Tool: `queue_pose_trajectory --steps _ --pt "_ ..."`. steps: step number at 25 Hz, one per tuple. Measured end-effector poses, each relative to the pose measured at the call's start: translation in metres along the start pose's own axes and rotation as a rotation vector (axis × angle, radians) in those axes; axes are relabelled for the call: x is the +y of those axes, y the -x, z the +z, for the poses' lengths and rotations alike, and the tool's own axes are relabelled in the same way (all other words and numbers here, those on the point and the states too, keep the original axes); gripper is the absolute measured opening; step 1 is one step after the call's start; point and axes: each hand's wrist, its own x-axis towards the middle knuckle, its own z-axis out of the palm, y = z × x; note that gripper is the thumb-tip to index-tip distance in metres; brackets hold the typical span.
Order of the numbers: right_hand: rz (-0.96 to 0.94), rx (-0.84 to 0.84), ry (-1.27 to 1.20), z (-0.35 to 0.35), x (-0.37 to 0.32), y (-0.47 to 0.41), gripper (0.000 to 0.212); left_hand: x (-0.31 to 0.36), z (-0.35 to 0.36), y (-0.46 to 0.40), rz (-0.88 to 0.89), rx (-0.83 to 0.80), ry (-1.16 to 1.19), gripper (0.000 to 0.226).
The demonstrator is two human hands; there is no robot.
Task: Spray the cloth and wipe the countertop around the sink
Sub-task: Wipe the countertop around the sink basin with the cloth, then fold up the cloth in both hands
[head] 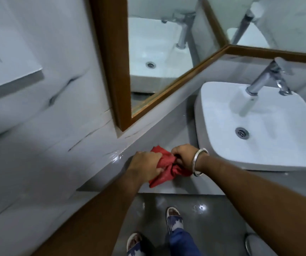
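A crumpled red cloth (167, 168) lies bunched on the grey countertop (181, 137), to the left of the white sink (270, 130). My left hand (145, 166) grips the cloth's left side. My right hand (184, 156), with a metal bangle on the wrist, holds its right side. Both hands press together over the cloth near the counter's front left corner. No spray bottle is in view.
A chrome tap (267, 78) stands at the back of the sink. A wood-framed mirror (111, 71) covers the wall behind the counter. Marble-patterned wall tiles rise on the left. Below the counter edge are the wet grey floor (200, 207) and my feet in slippers.
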Motion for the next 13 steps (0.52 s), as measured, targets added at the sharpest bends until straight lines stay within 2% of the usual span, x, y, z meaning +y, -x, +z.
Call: queue_pose_trajectory --steps 1,2,5,10,13 --pt "0.019 -0.038 -0.012 -0.007 0.002 0.012 0.002 0.005 -0.008 -0.002 0.041 -0.017 0.005 0.032" --pt "0.046 -0.079 -0.028 -0.012 0.007 0.027 0.008 0.012 -0.017 -0.005 0.086 -0.077 0.028 0.024" --pt "0.125 -0.121 -0.156 -0.021 0.032 0.086 0.014 0.052 -0.047 -0.023 0.272 -0.337 0.069 0.013" --pt "0.357 0.171 -0.472 -0.016 0.094 0.221 0.014 0.175 -0.066 -0.054 0.600 -0.365 0.015 0.012" --pt "0.427 0.243 -0.506 0.000 0.139 0.318 0.031 0.274 -0.063 -0.066 0.768 -0.417 0.001 0.009"
